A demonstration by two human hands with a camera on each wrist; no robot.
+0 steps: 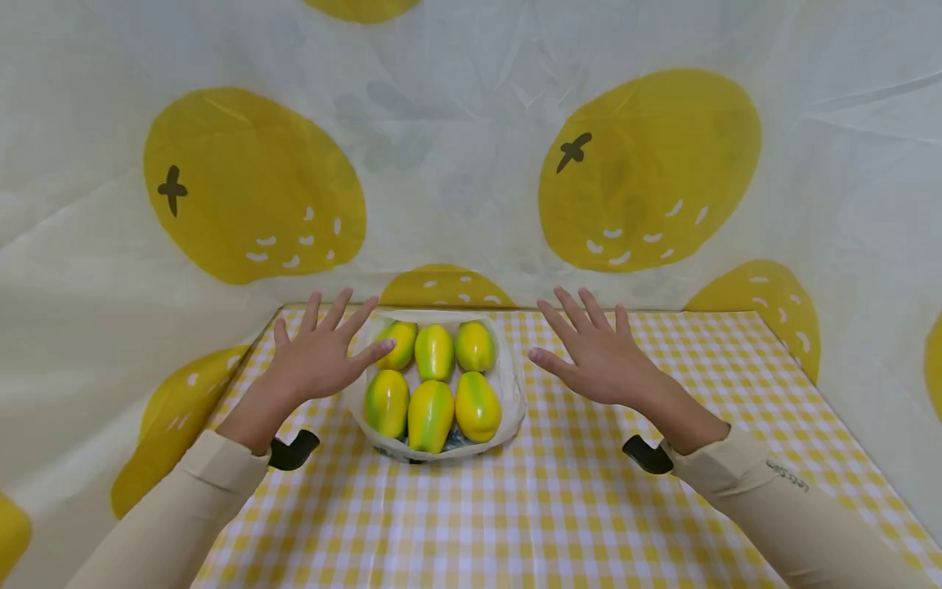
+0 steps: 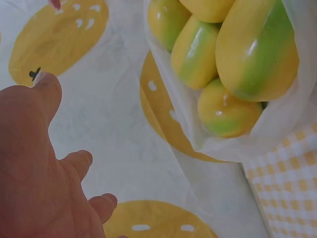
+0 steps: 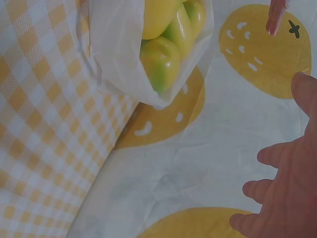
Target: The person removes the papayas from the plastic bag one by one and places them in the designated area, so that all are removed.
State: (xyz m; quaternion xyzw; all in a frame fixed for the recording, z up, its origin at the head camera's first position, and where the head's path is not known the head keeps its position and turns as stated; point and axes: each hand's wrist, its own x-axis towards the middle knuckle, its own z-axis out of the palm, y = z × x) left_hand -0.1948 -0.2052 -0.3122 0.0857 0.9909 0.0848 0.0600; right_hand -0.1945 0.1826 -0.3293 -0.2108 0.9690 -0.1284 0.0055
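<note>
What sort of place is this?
Probably a small staged recording booth: a lemon-like printed sheet stands behind and on both sides of a checked cloth, where an open white bag of yellow-green fruit sits.

fruits (image 1: 431, 415): glossy, smooth | bag (image 3: 116, 54): thin, plastic-looking | tablecloth (image 1: 589, 499): matt, woven-looking | backdrop (image 1: 452, 172): creased, faintly shiny

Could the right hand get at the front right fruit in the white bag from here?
Probably yes. The right hand is empty and beside the white bag, whose top is open, leaving the front right fruit uncovered. Reaching over the bag's side should do.
</note>
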